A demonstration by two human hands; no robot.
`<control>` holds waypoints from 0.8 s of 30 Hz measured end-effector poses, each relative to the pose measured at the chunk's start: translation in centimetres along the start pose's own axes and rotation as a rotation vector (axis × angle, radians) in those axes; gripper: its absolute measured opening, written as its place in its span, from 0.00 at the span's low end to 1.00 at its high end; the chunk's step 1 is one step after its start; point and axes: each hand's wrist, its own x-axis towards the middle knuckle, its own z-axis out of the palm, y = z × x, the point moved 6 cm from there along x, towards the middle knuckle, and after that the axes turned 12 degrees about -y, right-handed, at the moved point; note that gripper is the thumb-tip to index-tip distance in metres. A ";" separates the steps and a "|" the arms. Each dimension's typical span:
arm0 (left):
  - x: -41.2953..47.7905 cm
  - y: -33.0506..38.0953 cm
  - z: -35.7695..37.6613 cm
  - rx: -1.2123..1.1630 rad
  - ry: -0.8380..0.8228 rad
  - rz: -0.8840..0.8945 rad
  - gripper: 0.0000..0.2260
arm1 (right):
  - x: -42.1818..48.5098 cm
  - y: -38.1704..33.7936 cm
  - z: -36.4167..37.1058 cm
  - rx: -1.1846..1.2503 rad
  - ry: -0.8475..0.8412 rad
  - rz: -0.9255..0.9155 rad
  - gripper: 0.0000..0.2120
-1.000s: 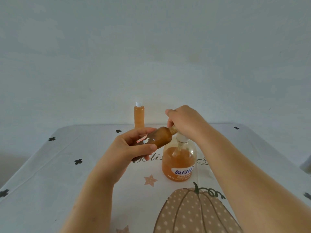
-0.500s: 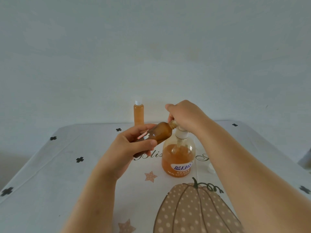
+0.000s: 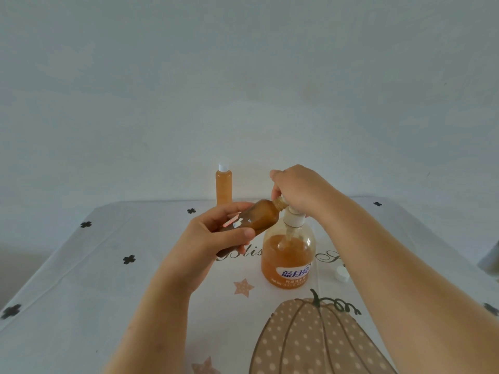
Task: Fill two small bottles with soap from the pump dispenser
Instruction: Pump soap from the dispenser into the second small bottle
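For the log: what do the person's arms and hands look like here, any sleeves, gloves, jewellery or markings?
Both forearms are bare right to the bottom edge of the frame, with no sleeve in view. The left hand and right hand wear no gloves; no rings, watch, bracelet or markings are visible. A short, unpainted thumbnail shows on the left hand.

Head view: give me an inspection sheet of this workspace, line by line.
Surface: table under a white tablecloth printed with a pumpkin, stars and black clovers.
Job's things: pump dispenser upright, roughly half full of orange soap; small bottle tilted, uncapped neck at the pump spout; second small bottle upright at the far edge, capped, full.
Clutter: loose white cap right of the dispenser.
Grippers: left hand has its grip around the tilted bottle; right hand on top of the pump head.
Cables: nothing seen.
Surroundings: plain pale wall.
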 end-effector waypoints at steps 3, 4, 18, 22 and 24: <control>0.1 -0.3 -0.3 -0.009 0.001 -0.027 0.22 | 0.5 0.2 0.8 0.009 0.004 0.006 0.18; 0.1 -0.3 -0.3 -0.009 0.000 -0.034 0.22 | 0.8 0.4 1.0 0.008 -0.004 0.028 0.16; -0.1 0.2 0.0 -0.007 0.011 0.001 0.22 | 0.8 0.7 0.6 0.108 0.027 0.130 0.22; -0.2 0.6 0.5 -0.021 0.007 0.013 0.18 | 0.2 0.2 -0.6 0.049 0.029 0.142 0.21; -0.2 0.6 0.6 -0.029 0.003 0.017 0.17 | 0.1 -0.2 -0.8 0.017 0.038 0.132 0.21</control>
